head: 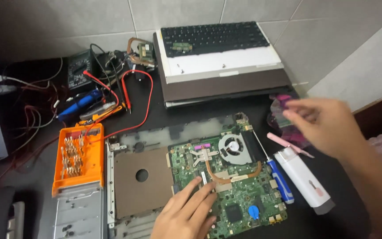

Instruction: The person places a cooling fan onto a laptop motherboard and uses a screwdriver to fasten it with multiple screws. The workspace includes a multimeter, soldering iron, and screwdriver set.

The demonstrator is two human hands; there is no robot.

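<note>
A person's left hand (pixel 186 214) rests at six o'clock on a green motherboard (pixel 226 181), fingers (pixel 200 188) spread apart and flat on the board, which lies at the centre of the dark table (pixel 341 221) on an opened laptop shell (pixel 142 177). The right hand (pixel 326 126), blurred at three o'clock, hovers by a pink bag (pixel 281 110) with fingers loosely together, whether gripping anything cannot be told. A blue screwdriver (pixel 277 175) and white tube (pixel 303 177) lie just right of the board; an orange bit case (pixel 78 157) sits at nine o'clock, stacked laptops (pixel 222 66) at twelve.
</note>
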